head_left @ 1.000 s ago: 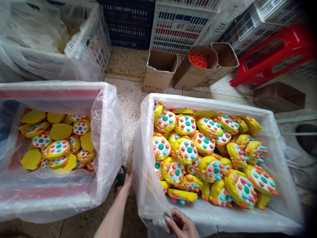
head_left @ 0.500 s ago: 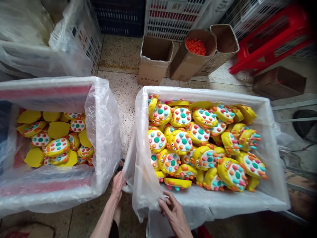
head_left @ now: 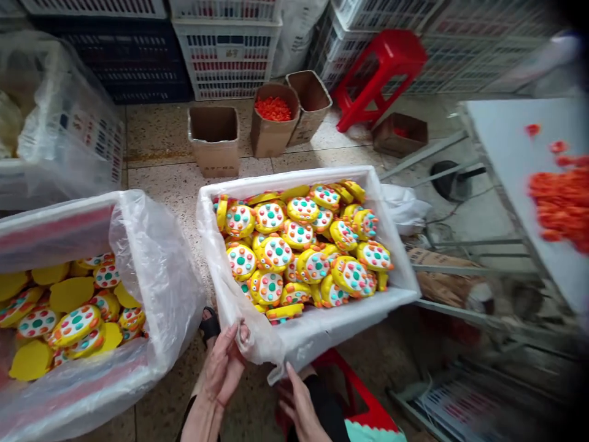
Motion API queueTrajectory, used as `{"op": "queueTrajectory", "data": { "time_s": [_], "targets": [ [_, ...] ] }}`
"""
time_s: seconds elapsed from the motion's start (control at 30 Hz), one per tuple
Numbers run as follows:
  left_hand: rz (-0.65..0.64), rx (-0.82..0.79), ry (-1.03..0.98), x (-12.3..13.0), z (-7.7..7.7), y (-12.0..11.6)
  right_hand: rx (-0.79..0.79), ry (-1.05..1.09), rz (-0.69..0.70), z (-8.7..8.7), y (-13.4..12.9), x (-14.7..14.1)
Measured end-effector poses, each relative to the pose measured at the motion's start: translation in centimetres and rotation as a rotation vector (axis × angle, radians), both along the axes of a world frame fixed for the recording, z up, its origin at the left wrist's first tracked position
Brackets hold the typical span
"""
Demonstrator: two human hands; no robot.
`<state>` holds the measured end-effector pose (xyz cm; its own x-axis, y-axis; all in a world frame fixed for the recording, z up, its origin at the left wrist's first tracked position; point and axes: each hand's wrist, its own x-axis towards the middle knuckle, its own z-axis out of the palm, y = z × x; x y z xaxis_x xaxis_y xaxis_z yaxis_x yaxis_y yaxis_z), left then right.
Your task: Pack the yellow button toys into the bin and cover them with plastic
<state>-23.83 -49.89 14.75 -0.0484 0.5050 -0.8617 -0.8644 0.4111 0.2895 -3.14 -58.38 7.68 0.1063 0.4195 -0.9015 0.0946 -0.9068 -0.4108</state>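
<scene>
My left hand is at the near left corner of a white crate, its fingers closed on the clear plastic liner folded over the rim. Just below the liner's hanging edge, my right hand is open, thumb and fingers apart, with nothing visible in it. Inside the crate lies a heap of yellow animal-shaped toys with white backs and coloured knobs. A second lined crate to the left holds more of these toys, several turned flat side up.
Cardboard boxes stand behind the crate, one holding small orange pieces. Beyond are a red stool and stacked crates. At right, a table bears orange pieces. Another red stool is below my right hand.
The view has swung right and back, bringing the table into sight. My left hand has come to the crate's corner; my right hand has let go of the liner's edge.
</scene>
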Motion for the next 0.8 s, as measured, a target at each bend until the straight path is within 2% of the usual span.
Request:
{"op": "queueTrajectory", "data": {
  "time_s": [0.1, 0.2, 0.27, 0.33, 0.4, 0.53, 0.6, 0.7, 0.8],
  "targets": [
    [-0.007, -0.065, -0.009, 0.7, 0.9, 1.0, -0.103, 0.117, -0.311, -1.4, 1.9, -1.0],
    [-0.016, -0.137, 0.029, 0.5, 1.7, 1.6, -0.112, 0.184, -0.575, -3.1, 4.9, -2.2],
    [-0.028, -0.168, 0.063, 0.1, 2.4, 2.4, -0.100, 0.167, -0.731, -3.4, 6.6, -1.5],
    [-0.042, -0.199, 0.105, -0.1, 2.8, 3.9, -0.081, 0.139, -0.865, -3.1, 7.8, 0.7],
    [-0.048, -0.239, 0.167, -0.1, 2.7, 5.9, -0.052, 0.125, -0.971, -2.3, 9.0, 4.3],
    [-0.044, -0.318, 0.304, 0.7, 1.4, 10.6, 0.026, 0.124, -1.127, -1.2, 13.0, 12.3],
    [-0.037, -0.349, 0.356, 1.1, 1.2, 12.6, 0.063, 0.133, -1.190, -0.7, 15.5, 15.5],
    [-0.018, -0.378, 0.422, 1.0, 2.2, 15.1, 0.116, 0.178, -1.247, 0.9, 18.8, 18.6],
    [-0.031, -0.357, 0.482, -0.1, 4.0, 17.2, 0.212, 0.236, -1.254, 3.6, 21.3, 21.0]
  ]
}}
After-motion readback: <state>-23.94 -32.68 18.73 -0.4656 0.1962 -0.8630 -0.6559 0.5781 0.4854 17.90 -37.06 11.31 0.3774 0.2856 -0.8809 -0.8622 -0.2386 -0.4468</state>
